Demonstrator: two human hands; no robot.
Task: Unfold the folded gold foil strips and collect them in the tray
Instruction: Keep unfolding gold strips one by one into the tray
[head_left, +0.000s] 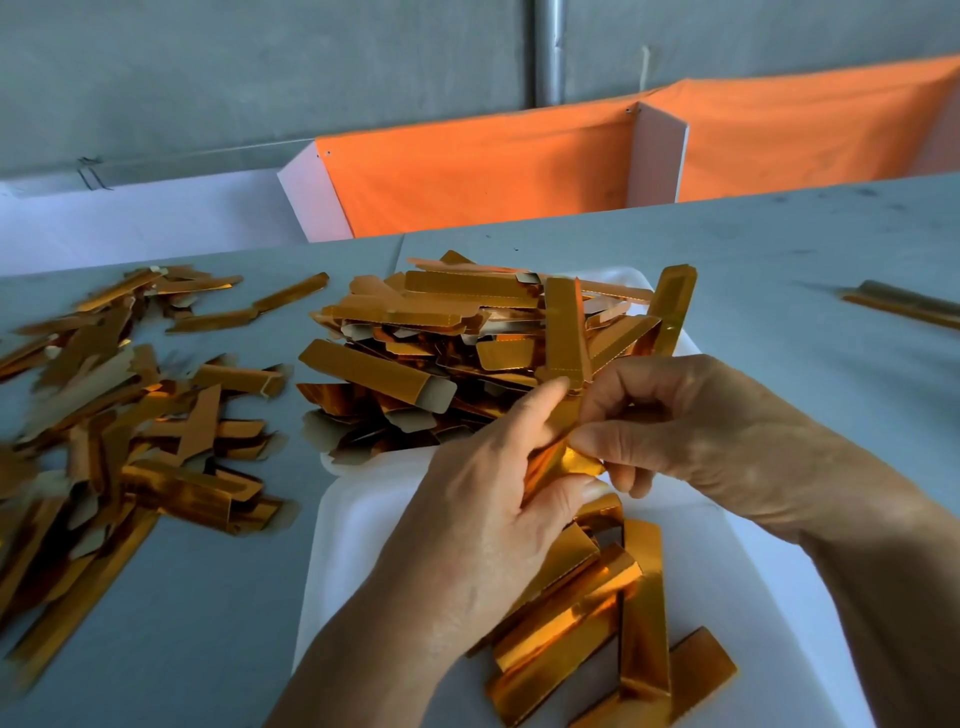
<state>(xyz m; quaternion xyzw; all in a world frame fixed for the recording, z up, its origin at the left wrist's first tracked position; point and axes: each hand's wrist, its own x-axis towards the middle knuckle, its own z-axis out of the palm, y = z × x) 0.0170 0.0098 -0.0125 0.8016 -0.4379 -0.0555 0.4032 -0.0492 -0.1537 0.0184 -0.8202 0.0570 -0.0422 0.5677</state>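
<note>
Both hands meet above the white tray and share one gold foil strip that stands almost upright. My left hand grips its lower part between thumb and fingers. My right hand pinches the same strip from the right at its shiny lower end. Several gold strips lie in the near part of the tray, under my hands. A big heap of gold strips covers the tray's far end.
A second spread of gold strips lies on the grey table at the left. One lone strip lies at the far right. Orange cloth on white boards runs behind the table.
</note>
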